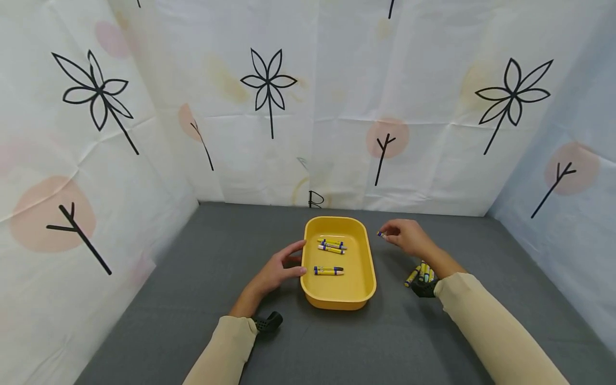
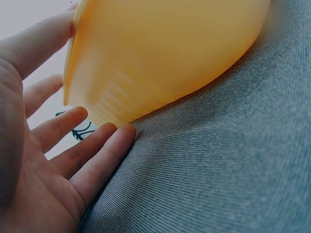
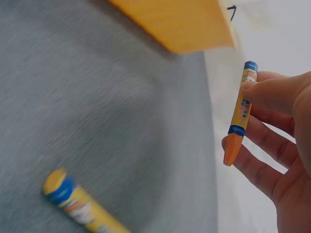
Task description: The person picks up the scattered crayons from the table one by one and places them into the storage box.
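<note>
Our right hand [image 1: 406, 237] pinches an orange crayon [image 3: 239, 116], nearly hidden from the head view, while our left hand [image 1: 276, 270] rests spread against the yellow tray [image 1: 368, 256].

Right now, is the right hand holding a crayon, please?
Yes, the right hand pinches an orange crayon between thumb and fingers.

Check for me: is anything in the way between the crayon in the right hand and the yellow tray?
Nothing visible. The right hand pinches an orange crayon just right of the yellow tray, with only bare grey mat between them. The left hand rests against the tray's opposite side, and the loose crayons lie nearer the right wrist.
</note>
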